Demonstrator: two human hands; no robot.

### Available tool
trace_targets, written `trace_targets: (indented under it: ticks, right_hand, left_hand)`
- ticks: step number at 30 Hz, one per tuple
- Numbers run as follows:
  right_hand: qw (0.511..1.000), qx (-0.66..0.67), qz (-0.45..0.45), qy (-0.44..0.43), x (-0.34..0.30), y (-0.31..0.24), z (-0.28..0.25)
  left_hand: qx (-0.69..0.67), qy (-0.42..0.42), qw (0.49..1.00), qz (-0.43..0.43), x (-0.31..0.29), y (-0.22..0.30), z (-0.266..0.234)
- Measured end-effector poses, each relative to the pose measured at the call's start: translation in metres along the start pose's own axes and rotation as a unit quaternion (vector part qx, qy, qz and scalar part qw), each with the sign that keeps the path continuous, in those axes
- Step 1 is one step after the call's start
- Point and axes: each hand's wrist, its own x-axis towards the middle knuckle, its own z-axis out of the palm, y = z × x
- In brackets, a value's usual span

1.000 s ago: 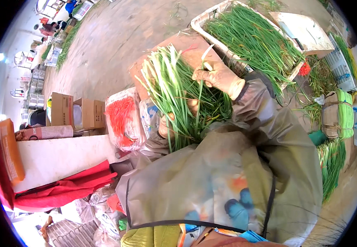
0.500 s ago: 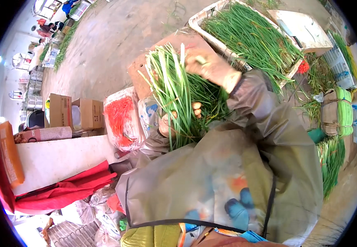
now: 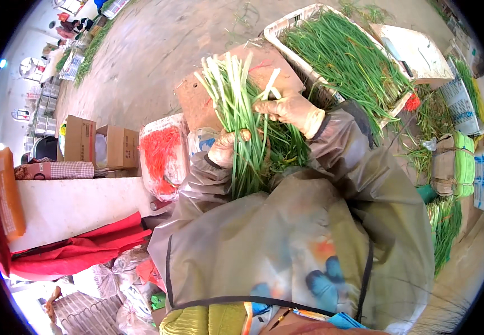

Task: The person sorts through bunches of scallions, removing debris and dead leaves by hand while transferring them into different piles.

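My left hand [image 3: 228,149] is closed around a bunch of scallions [image 3: 241,120], their pale white stem ends pointing away from me and green leaves hanging toward my lap. At the bunch's right side, my right hand [image 3: 293,111] pinches a scallion stalk [image 3: 268,89] between thumb and fingers, its white end sticking up. More loose dark-green scallion leaves [image 3: 287,146] lie under my right wrist, against my apron. Beyond the hands is a brown board [image 3: 194,100], partly covered by the bunch.
A white crate [image 3: 275,34] heaped with scallions stands at the far right, with a knife [image 3: 405,68] on a white box [image 3: 420,50] beside it. Red ties [image 3: 162,151] lie on a pad to the left, near cardboard boxes [image 3: 122,146] and a white tabletop [image 3: 80,206].
My right hand, blurred above the bunch before, has come down and right and now pinches a stalk beside it. The left hand still grips the bunch.
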Motion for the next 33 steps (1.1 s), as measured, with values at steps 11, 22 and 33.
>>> trace_targets:
  ticks: [11,22,33]
  right_hand:
    - [0.998,-0.056,-0.006,0.038,0.000,0.026,-0.004]
    - [0.797,-0.343,-0.188,0.460,-0.005,-0.011,-0.134]
    - [0.993,-0.087,-0.085,0.006,0.011,-0.003,0.003]
  left_hand:
    - [-0.084,-0.048,0.991,0.095,-0.002,-0.015,0.001]
    - [-0.168,-0.088,0.979,0.074,-0.014,-0.018,-0.025]
    - [-0.081,-0.048,0.996,0.005,-0.005,-0.016,0.003]
